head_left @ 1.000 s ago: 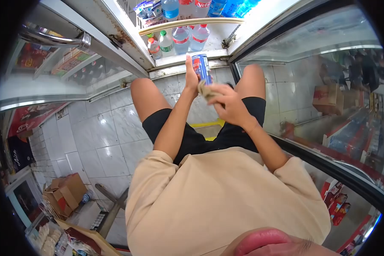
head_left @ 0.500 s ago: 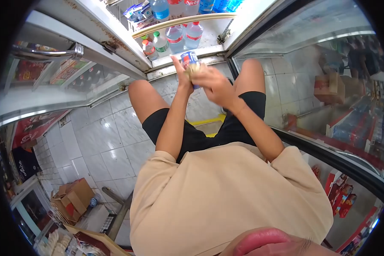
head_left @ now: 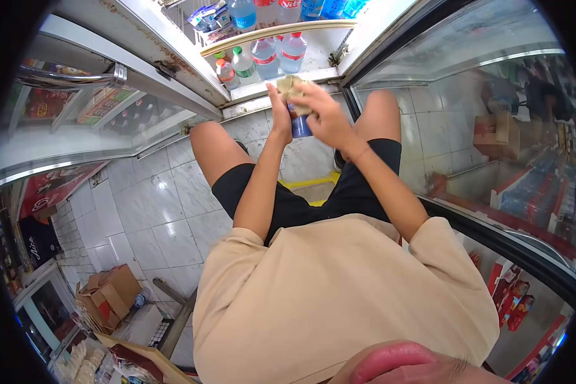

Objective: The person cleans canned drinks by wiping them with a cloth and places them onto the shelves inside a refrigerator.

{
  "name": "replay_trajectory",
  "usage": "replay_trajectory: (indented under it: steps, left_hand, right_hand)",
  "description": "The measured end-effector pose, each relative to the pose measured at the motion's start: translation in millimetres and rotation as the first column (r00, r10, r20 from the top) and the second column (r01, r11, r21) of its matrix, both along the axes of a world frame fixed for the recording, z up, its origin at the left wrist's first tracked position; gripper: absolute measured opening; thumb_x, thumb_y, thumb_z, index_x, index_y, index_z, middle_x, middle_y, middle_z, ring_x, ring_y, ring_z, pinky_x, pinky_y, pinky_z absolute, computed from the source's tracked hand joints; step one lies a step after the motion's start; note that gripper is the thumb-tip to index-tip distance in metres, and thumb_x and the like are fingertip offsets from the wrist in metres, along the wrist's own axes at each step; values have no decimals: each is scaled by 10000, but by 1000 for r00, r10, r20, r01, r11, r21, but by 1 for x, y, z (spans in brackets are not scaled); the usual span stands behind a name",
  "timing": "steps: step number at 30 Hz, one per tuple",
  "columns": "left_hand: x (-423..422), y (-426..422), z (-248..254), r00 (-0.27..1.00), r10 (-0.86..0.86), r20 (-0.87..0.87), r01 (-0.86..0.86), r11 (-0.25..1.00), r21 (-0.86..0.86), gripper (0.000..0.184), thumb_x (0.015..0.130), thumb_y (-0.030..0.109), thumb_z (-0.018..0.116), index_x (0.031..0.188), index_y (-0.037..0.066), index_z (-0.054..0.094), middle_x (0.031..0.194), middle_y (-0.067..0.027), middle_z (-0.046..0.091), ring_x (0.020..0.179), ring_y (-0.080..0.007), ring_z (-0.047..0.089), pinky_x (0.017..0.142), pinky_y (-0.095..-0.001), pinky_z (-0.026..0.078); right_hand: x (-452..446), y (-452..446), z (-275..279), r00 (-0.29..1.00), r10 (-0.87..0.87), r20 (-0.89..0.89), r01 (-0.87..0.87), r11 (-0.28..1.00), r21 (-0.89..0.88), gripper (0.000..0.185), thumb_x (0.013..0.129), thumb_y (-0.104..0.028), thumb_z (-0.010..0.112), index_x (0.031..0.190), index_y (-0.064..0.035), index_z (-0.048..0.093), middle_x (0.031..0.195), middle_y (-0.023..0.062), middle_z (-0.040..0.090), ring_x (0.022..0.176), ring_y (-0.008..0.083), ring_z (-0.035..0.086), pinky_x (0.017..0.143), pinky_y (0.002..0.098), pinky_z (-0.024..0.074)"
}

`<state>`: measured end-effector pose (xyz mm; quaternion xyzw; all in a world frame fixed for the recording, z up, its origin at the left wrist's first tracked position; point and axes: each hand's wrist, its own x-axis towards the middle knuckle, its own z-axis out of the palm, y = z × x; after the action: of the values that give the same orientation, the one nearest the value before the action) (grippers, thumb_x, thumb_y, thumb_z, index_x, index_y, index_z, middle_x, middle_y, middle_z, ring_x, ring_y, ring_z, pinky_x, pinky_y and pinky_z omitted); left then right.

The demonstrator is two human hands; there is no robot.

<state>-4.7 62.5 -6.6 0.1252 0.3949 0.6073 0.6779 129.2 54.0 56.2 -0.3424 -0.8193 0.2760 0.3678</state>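
Between my knees, in front of the lit fridge, my left hand (head_left: pixel 281 116) holds a blue can (head_left: pixel 301 127) from its left side, thumb pointing up. My right hand (head_left: pixel 325 115) presses a crumpled tan cloth (head_left: pixel 292 86) over the can's upper part. Only the lower blue part of the can shows clearly; its top is hidden under the cloth and fingers.
Bottles (head_left: pixel 265 56) stand on the fridge's lower shelf, with more above the shelf edge (head_left: pixel 278 35). Glass doors stand open at left (head_left: pixel 64 121) and right (head_left: pixel 467 128). A cardboard box (head_left: pixel 112 291) lies at lower left. A yellow-edged stool (head_left: pixel 310 185) is under me.
The cloth in my right hand has moved from the can's lower end to its upper end. The view has shifted slightly. My left hand still holds the can.
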Motion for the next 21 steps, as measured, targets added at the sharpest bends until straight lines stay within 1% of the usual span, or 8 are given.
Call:
replay_trajectory:
  steps: [4,6,10,12,16,17,18,21]
  left_hand:
    - [-32,-3,-11,991,-81,103,81,997,7,957,898,892,212,1162,41,559,914,-129,670,756,-243,699,680,-387,602]
    - [-39,1,-7,995,-70,77,68,997,23,894,939,838,235,1183,37,548,939,-136,668,766,-263,702,653,-432,611]
    - [-30,6,-9,995,-89,41,90,995,-42,692,1050,637,248,1147,30,567,928,-133,677,721,-276,694,640,-439,610]
    - [-20,4,-12,992,-121,32,122,992,-38,622,1076,555,269,1172,20,572,960,-143,689,727,-285,696,653,-448,609]
    - [0,1,-8,981,-177,85,176,984,18,472,1077,449,433,1230,36,603,1043,-114,703,860,-226,714,773,-379,605]
    - [6,0,-11,985,-130,113,130,991,13,451,1072,432,466,1255,46,610,1064,-99,705,897,-202,712,809,-348,597]
    - [9,-3,-12,987,-106,119,99,993,63,489,1069,460,448,1304,61,604,1080,-76,706,935,-172,703,854,-311,579]
    - [-2,0,-30,952,-193,236,166,978,128,538,1058,510,385,1228,62,631,1046,-88,715,902,-205,711,815,-348,593]
  right_hand:
    - [13,-58,-2,996,87,8,-86,992,-92,431,797,39,587,1198,-71,700,1383,179,608,1302,378,552,1088,413,442]
    - [35,-73,-2,989,134,-63,-146,825,-546,425,793,49,590,1187,-66,704,1355,182,631,1254,339,605,1035,371,484]
    - [38,-61,4,975,-135,-178,61,926,-371,431,790,53,590,1195,-48,694,1304,186,658,1189,314,645,988,336,509]
    - [32,-33,17,893,-372,-253,342,927,-156,463,771,58,581,1216,-28,675,1287,185,652,1193,311,633,1024,354,488]
    - [20,-2,20,949,-296,-109,294,955,-35,565,716,41,577,1271,-45,643,1389,213,542,1261,378,556,1104,414,420]
    - [17,-8,14,974,-218,-66,200,956,-217,576,721,28,574,1286,-62,637,1390,240,512,1271,417,522,1108,429,411]
    - [12,-10,2,974,-218,-64,214,975,-68,622,698,53,565,1306,-65,630,1355,241,530,1314,387,515,1130,400,398]
    - [16,-38,-5,974,-223,-28,209,943,-260,552,717,40,577,1253,-71,650,1278,225,562,1246,368,557,1070,391,437]
